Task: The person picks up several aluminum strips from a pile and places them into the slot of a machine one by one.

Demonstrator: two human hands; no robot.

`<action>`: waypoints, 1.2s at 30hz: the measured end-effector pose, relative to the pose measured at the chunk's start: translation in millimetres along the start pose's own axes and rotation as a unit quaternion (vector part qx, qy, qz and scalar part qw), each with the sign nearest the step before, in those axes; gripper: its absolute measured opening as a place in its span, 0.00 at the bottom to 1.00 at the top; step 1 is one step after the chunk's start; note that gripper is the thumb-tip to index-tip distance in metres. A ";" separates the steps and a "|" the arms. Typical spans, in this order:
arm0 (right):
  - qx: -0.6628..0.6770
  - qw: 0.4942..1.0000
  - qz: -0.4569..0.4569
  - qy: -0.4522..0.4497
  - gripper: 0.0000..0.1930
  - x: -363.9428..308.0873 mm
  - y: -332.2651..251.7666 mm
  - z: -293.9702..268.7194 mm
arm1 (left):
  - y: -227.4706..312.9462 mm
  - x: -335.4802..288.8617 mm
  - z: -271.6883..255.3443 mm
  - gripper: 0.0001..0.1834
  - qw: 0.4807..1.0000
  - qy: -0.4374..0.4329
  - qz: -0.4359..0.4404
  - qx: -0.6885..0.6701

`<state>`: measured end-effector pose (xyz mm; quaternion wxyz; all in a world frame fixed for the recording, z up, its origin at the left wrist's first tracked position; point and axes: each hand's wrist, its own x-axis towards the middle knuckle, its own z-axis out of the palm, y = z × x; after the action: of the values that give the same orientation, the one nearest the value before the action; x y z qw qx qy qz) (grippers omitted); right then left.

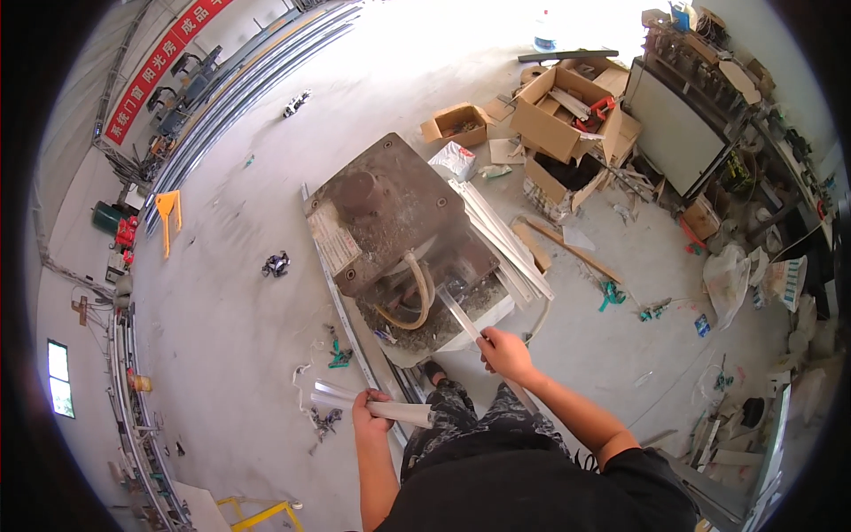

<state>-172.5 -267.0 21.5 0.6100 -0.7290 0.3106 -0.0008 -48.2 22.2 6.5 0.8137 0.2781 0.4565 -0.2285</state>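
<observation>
The left hand (pixel 374 411), fingers curled shut, is gripping several short pale strips (pixel 406 414) left of the person's legs. The right hand (pixel 505 355) is tightly holding a longer strip (pixel 460 316), its far end lying at the machine's (pixel 403 191) near side. White profiles (pixel 498 235) are resting to the machine's right.

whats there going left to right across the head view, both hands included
Green tank, orange stand, dark tangled bundle, left hand holding pale strips, right hand holding a long strip, teal object, plastic bag.
</observation>
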 end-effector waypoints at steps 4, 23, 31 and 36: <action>-0.022 0.999 -0.031 -0.009 0.12 14.8 0.4 0.7 | -10.4 -8.9 -8.2 0.07 0.999 0.023 0.011 0.030; -0.251 0.958 0.053 -0.124 0.14 13.1 14.1 -21.3 | 42.2 9.0 2.7 0.05 1.000 0.014 -0.017 0.008; 0.210 0.966 0.115 -0.092 0.10 -93.9 -39.2 -91.2 | 51.5 19.9 -3.1 0.05 1.000 0.003 -0.018 0.016; 0.070 0.989 0.131 -0.011 0.10 -96.0 -11.4 -79.9 | 35.4 24.2 6.1 0.05 0.999 0.001 -0.041 0.031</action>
<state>-275.2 -293.8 88.4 0.6580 -0.6374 0.3955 0.0652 -10.6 41.5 -3.3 0.7943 0.2846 0.4605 -0.2758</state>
